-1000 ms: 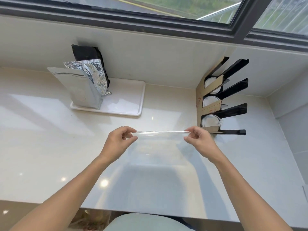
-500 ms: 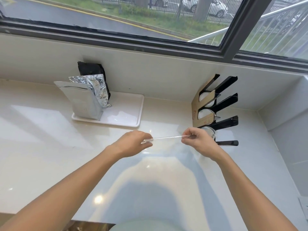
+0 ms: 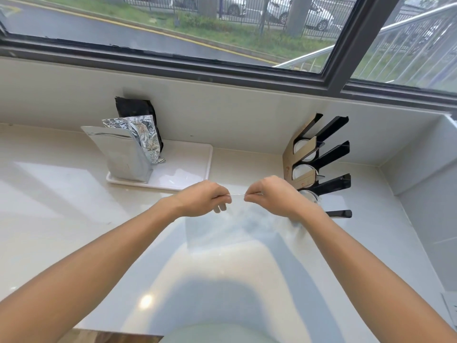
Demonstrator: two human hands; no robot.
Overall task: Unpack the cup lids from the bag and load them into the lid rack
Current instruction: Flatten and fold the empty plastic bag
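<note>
While I watch from the head cam, the clear bag (image 3: pixel 237 226) hangs mid-frame, its top edge stretched as a thin line btwn my two hands, the rest draping down over the counter (image 3: pixel 61 219). Left hand (image 3: pixel 205 198) pinches the edge w/ curled fingers; right hand (image 3: pixel 268 194) pinches the other end, fingers curled too, the hands near each other. Just right of the right hand stands the lid rack (image 3: pixel 319 164), black arms tilted up, white lids (image 3: pixel 300 170) in its slots. Upper left: foil pouches (image 3: pixel 131 149) upright on a white tray (image 3: pixel 188 169). Window (image 3: pixel 222 33) along top.
</note>
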